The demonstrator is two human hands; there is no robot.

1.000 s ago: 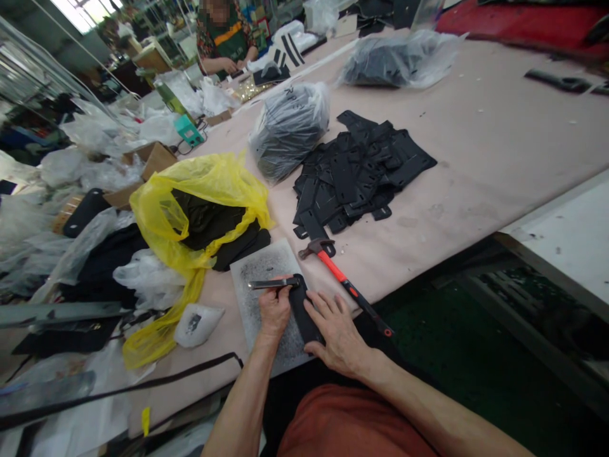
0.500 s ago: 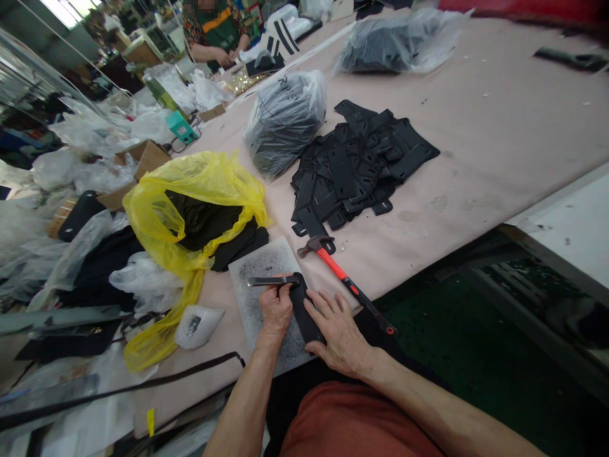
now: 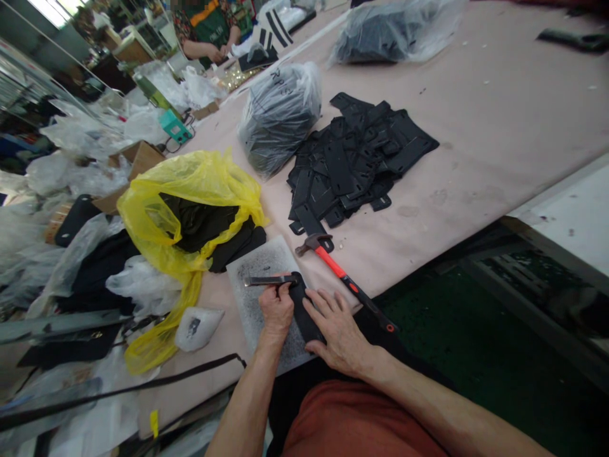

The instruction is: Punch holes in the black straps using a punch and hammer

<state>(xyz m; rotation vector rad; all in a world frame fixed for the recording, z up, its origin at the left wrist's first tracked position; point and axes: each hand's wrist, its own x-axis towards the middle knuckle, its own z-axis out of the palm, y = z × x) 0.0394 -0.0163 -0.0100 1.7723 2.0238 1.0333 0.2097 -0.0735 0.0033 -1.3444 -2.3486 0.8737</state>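
My left hand (image 3: 276,311) is closed around a metal hand punch (image 3: 267,280), its tip at the upper end of a black strap piece (image 3: 303,311). This piece lies on a speckled pale board (image 3: 248,306) at the table's near edge. Spread over the strap's right side, my right hand (image 3: 339,330) presses it flat with outstretched fingers. Just right of the board rests a claw hammer (image 3: 339,271) with a red and black handle. Beyond it is a heap of black slotted pieces (image 3: 342,165).
To the left sits an open yellow bag (image 3: 190,168) holding dark material. Filled clear plastic bags (image 3: 280,117) stand farther back. A small white bag (image 3: 195,329) lies left of the board. Across the table a person (image 3: 204,38) handles something. A dark tool (image 3: 571,39) lies far right.
The camera view has shifted slightly, so the background sits a little higher and further left. Both hands, the punch and the strap piece keep the same arrangement.
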